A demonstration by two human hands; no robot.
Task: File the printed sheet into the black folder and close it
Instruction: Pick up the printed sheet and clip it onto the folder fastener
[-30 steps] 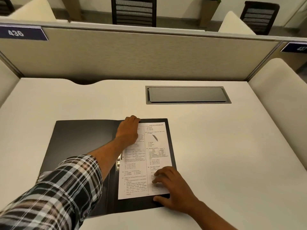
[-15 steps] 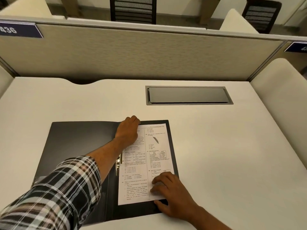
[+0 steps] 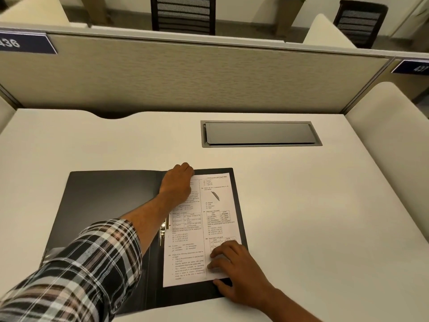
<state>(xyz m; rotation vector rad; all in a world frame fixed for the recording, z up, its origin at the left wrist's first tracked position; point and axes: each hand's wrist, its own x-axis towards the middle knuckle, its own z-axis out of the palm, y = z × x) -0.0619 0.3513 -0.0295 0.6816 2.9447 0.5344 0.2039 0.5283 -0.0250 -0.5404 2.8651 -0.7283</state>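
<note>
The black folder (image 3: 104,205) lies open on the white desk (image 3: 313,217). The printed sheet (image 3: 216,219) rests on its right half, next to the metal clip (image 3: 164,225) at the spine. My left hand (image 3: 177,184) reaches across the spine with curled fingers on the sheet's top left corner; its fingertips are hidden. My right hand (image 3: 236,270) lies flat on the sheet's bottom right corner, fingers spread, thumb on the folder below the paper. A plaid sleeve covers my left forearm.
A grey cable hatch (image 3: 260,133) is set into the desk behind the folder. A beige partition (image 3: 209,77) closes off the back, and a padded side panel (image 3: 390,135) stands at the right. Chairs are visible beyond the partition.
Both hands stay where they were on the sheet. Only the view has shifted slightly.
</note>
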